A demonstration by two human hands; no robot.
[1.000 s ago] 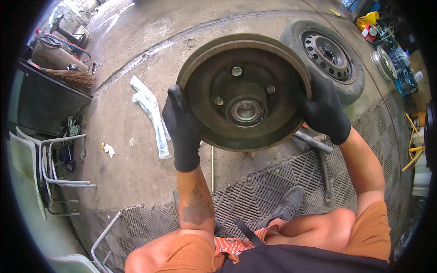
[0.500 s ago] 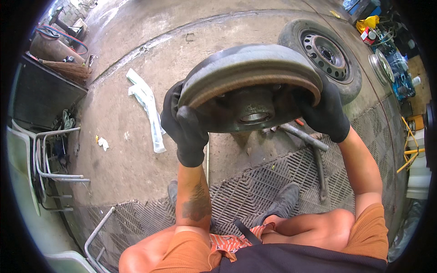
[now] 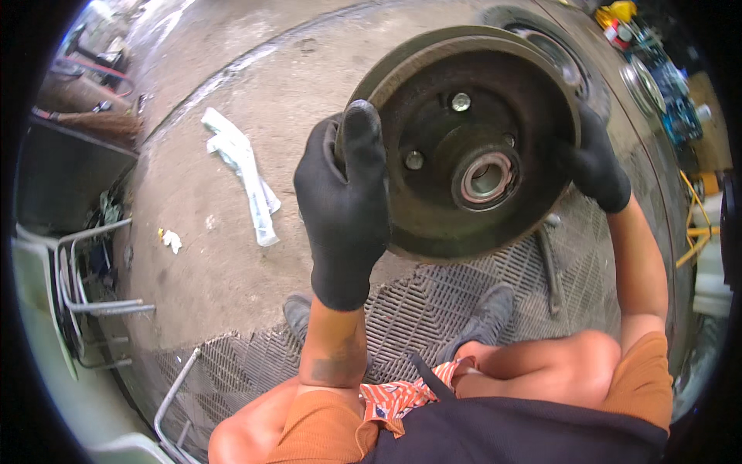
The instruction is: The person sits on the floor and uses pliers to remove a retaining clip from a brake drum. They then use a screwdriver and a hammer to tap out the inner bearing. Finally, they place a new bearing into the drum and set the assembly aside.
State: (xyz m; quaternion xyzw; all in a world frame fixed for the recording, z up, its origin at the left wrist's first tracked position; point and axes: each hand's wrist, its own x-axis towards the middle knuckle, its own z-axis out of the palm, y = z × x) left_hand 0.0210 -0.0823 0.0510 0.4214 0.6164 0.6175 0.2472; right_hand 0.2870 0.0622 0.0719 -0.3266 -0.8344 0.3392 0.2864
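A dark, round brake drum [image 3: 433, 209] is held up in front of me with its hollow inner side facing me. Bolt heads and a central hub bearing [image 3: 487, 182] show inside it. My left hand [image 3: 344, 185], in a black glove, grips the drum's left rim, its thumb over the edge. On the opposite rim my right hand [image 3: 599, 162], gloved too, is closed around the edge; its fingers are partly in the drum's shadow. Behind the drum, a wheel with a tyre [image 3: 591, 73] lies on the floor, partly hidden.
A pale plastic sleeve [image 3: 239, 174] lies on the concrete floor to the left. Grey grid matting [image 3: 417, 309] spreads under my feet, with a metal bar [image 3: 549, 271] on it. Chairs with metal legs [image 3: 100, 305] stand at left. A bare rim [image 3: 641, 89] lies at far right.
Both hands have raised the brake drum and tilted it, so its inner side now faces me with the bolts and hub exposed. It now covers more of the wheel behind.
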